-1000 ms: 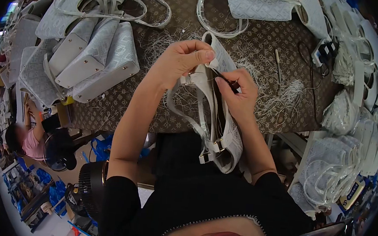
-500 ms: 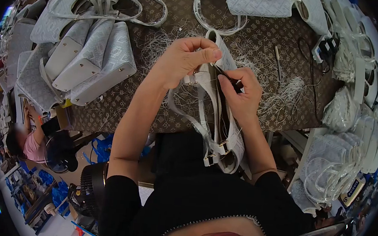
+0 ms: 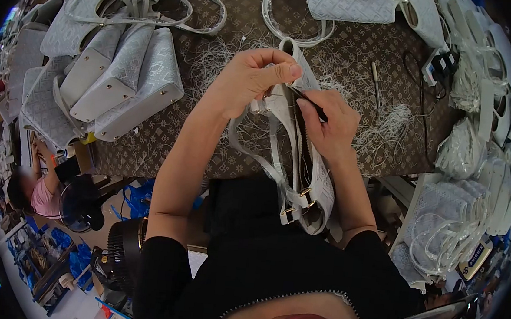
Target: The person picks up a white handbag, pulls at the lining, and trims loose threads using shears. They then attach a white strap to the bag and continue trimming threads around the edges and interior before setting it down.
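A white patterned handbag (image 3: 320, 192) with a zip opening and gold-coloured buckles lies lengthwise before me, from the table down over its near edge. My left hand (image 3: 253, 81) is closed at the bag's far end, thumb and forefinger pinched together; what lies between the tips is too small to make out. Close beside it, my right hand (image 3: 333, 122) is closed around a slim black tool that looks like thread snips (image 3: 312, 104), its point at the zip opening near my left fingertips. A clear-wrapped strap (image 3: 250, 153) hangs in a loop to the bag's left.
Loose thread scraps (image 3: 385, 131) cover much of the brown patterned table (image 3: 146, 159). White handbags (image 3: 146, 92) are heaped at left, and more (image 3: 348, 3) lie at the back and right. A pen-like tool (image 3: 375, 85) lies at right. A person (image 3: 45, 196) sits beyond a fan at left.
My right hand has shifted slightly right with the black tool, more of which now shows. The near end of the handbag has swung a little to the right. My left hand stays almost where it was.
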`<state>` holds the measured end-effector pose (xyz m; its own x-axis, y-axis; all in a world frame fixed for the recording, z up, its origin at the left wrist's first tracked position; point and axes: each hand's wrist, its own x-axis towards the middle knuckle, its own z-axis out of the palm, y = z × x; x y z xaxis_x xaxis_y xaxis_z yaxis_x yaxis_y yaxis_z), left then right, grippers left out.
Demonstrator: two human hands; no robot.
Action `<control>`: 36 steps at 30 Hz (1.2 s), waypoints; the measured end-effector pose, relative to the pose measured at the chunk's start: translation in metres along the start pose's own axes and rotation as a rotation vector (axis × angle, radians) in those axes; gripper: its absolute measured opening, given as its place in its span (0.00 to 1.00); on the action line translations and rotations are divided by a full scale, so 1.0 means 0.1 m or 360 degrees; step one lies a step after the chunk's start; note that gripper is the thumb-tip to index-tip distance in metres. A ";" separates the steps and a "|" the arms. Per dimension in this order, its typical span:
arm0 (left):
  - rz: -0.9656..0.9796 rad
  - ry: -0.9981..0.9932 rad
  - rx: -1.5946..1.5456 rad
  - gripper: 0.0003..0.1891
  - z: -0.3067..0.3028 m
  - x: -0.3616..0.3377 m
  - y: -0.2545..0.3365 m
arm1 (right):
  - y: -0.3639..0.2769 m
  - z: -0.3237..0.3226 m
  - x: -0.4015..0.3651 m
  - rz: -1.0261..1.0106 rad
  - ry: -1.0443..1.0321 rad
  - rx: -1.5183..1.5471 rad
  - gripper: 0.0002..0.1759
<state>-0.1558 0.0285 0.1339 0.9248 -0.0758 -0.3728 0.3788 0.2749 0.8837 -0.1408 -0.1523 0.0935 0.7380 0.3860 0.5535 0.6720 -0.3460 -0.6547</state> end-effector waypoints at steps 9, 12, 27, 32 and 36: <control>-0.0016 0.0025 -0.0005 0.11 0.00 0.03 -0.01 | -0.01 -0.08 0.06 0.0123 -0.0208 -0.0098 0.11; 0.0001 0.0009 0.0005 0.11 0.00 0.04 0.00 | -0.04 -0.11 0.06 0.0298 -0.0306 -0.0156 0.15; 0.0012 -0.0026 0.0010 0.11 0.04 0.04 -0.02 | -0.07 -0.14 0.10 0.0557 -0.0349 -0.0066 0.14; -0.0001 -0.0015 0.0041 0.11 0.04 0.02 -0.01 | -0.09 -0.13 0.10 0.0600 -0.0331 -0.0001 0.13; -0.0007 -0.0031 0.0077 0.11 0.04 0.02 0.00 | -0.01 -0.14 0.02 0.0729 -0.0335 0.0352 0.19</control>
<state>-0.1535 0.0241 0.1340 0.9235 -0.0959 -0.3715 0.3836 0.2281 0.8949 -0.1394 -0.1632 0.1029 0.9085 0.4088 0.0867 0.2397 -0.3397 -0.9095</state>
